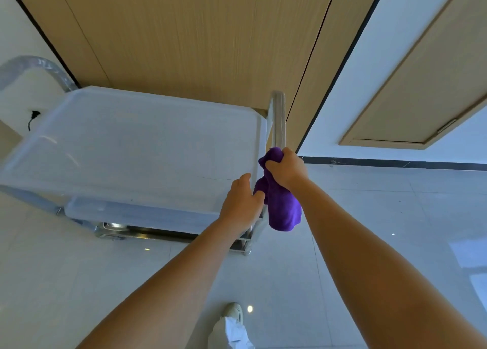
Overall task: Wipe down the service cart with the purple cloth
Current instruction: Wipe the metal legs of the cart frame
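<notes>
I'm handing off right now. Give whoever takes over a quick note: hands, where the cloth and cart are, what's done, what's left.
Right hand: grips the purple cloth bunched around the cart's handle bar; the loose end hangs down past the tray corner.
Left hand: rests on the near right corner of the service cart, fingers curled over the top tray's rim, steadying it.
Cart stands against the wood wall panel; lower shelves are partly visible.
Done: cannot tell from this view which surfaces have been wiped.
Left: finish the handle bar, then likely the top tray and lower shelves.
</notes>
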